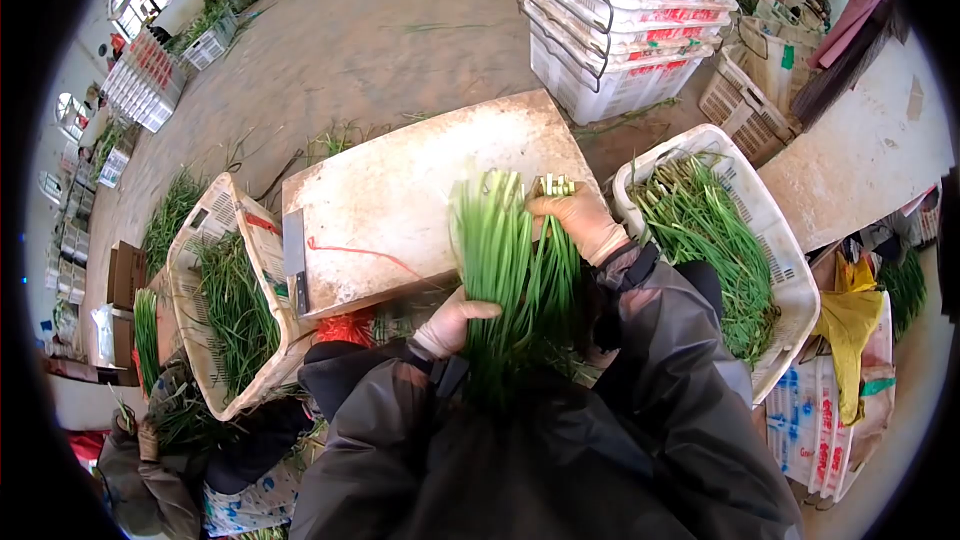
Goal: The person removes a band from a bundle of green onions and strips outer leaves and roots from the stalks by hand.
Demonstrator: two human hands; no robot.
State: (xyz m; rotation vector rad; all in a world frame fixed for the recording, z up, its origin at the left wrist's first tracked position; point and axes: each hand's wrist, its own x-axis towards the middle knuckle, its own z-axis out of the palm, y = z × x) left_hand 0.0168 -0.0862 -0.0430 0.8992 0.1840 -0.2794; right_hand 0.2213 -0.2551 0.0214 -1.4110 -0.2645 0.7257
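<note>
A thick bunch of long green stalks [497,270] hangs between my hands, its pale cut ends up and its leaves down towards my lap. My left hand [452,325], gloved, is closed round the bunch's lower left side, thumb across the stalks. Higher on the right, my right hand [578,222], also gloved, grips stalks just below their pale ends. Behind the bunch lies a worn whitish board [420,175]. On its left edge rests a knife [294,255], and a thin red strand [360,254] lies across the board.
Crates of green stalks stand left [232,390] and right [800,310] of the board. A tall stack of white crates [620,50] rises behind it. Red netting [345,328] lies below the board's front edge. At the lower left are a co-worker's gloved hands [148,438] and sleeves.
</note>
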